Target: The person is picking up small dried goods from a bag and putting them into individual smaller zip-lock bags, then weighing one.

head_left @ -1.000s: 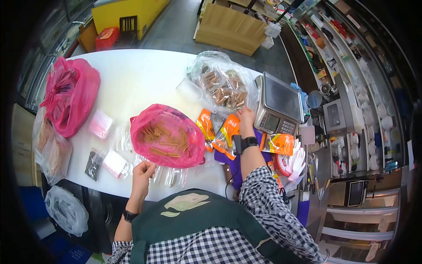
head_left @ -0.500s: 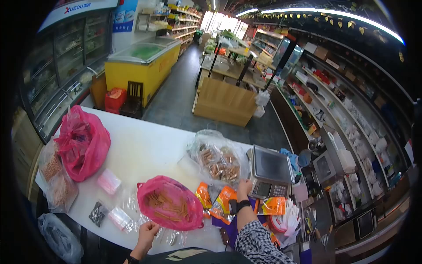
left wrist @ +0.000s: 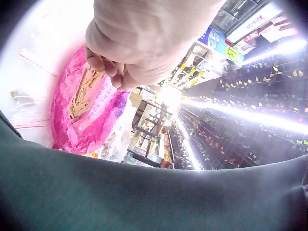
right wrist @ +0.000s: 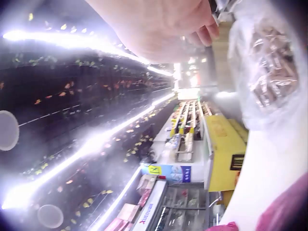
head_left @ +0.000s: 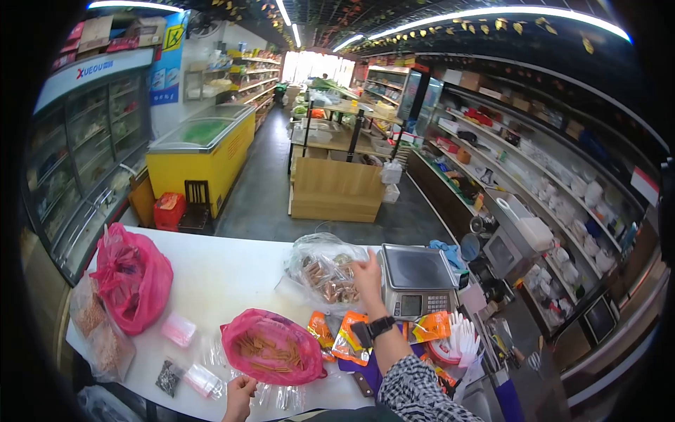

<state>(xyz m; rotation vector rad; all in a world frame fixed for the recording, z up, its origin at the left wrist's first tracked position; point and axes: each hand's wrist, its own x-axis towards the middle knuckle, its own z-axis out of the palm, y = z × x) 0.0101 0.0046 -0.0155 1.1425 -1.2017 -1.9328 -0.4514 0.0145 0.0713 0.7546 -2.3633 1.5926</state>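
With 12 o'clock straight ahead of you, the open pink plastic bag [head_left: 318, 349] sits on the white table [head_left: 211, 278] near your edge, brown sticks [head_left: 264, 354] heaped loose inside. Your left hand [head_left: 240, 401] is at its 7 o'clock, right by the rim, with fingers curled in; you hide the fingertips, so I cannot tell whether they pinch anything. Flat clear plastic bags [head_left: 281, 397] stick out at its 6 o'clock. At its 1 o'clock stands a clear plastic bag [head_left: 327, 271] of wrapped brown pieces, and your right hand [head_left: 368, 278] is at that bag's 3 o'clock edge, fingers loosely bent, nothing seen in them. The digital scale [head_left: 418, 271] crowds that hand from 3 o'clock, and your right forearm crosses beside orange packets [head_left: 351, 337] lying at the pink bag's 3 o'clock. White gloves [head_left: 464, 336] lie at the scale's 5 o'clock. On your other flank, a gathered pink bag [head_left: 133, 285] takes up the pink bag's 10 o'clock, a clear bag of pale beans or nuts [head_left: 109, 359] its 9, and a small black packet [head_left: 168, 378] lies between 8 and 9.
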